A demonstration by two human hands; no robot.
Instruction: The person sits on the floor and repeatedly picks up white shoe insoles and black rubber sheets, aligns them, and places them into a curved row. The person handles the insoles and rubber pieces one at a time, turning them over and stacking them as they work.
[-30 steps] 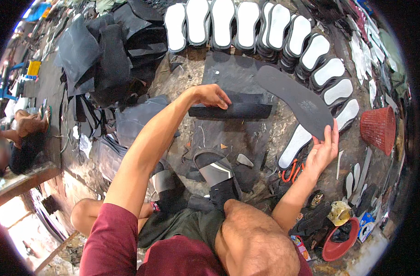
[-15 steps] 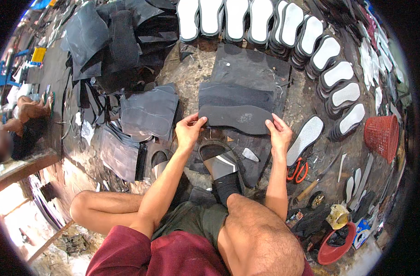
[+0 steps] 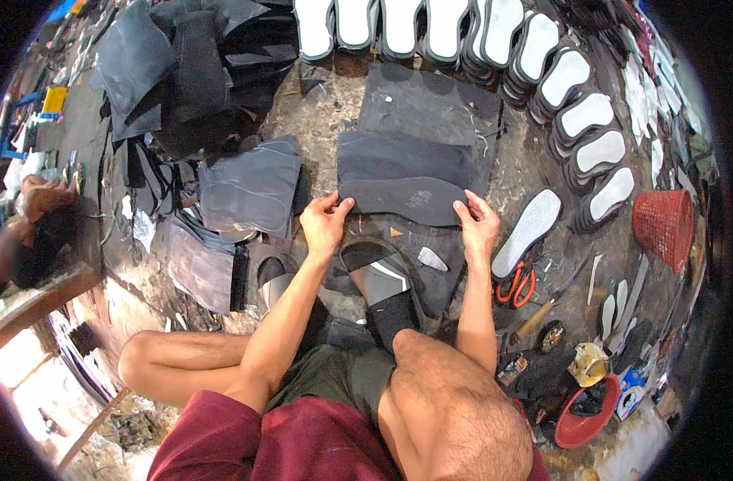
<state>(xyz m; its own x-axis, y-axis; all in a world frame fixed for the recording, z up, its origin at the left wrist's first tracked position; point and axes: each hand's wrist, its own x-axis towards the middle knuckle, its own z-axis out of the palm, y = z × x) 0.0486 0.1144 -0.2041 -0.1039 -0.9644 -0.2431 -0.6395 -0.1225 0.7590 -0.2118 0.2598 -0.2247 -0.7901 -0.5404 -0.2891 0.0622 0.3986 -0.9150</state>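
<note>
A black shoe sole piece point(image 3: 402, 200) lies crosswise in front of me, its far edge along a dark rubber sheet point(image 3: 406, 155) with a wavy near edge. At its left end my left hand point(image 3: 325, 226) pinches it between thumb and fingers. Thumb and fingers of my right hand point(image 3: 478, 227) close on its right end. Below it are my sandalled foot point(image 3: 382, 280), a small pale scrap point(image 3: 432, 258) and a larger dark sheet point(image 3: 427, 96) that reaches out underneath. Beside my right hand lies a white-topped insole point(image 3: 528, 232), with orange-handled scissors point(image 3: 517, 287) at its near end.
Stacks of white-topped insoles point(image 3: 587, 115) curve around the far and right side. Dark sheets point(image 3: 250, 184) are piled at the left. A red basket point(image 3: 663, 228) and a red bowl point(image 3: 589, 415) stand at the right. Another person's hand point(image 3: 46, 196) shows far left.
The whole view has shifted slightly, so everything sits a little higher and further left. Both hands keep their hold on the ends of the sole piece.
</note>
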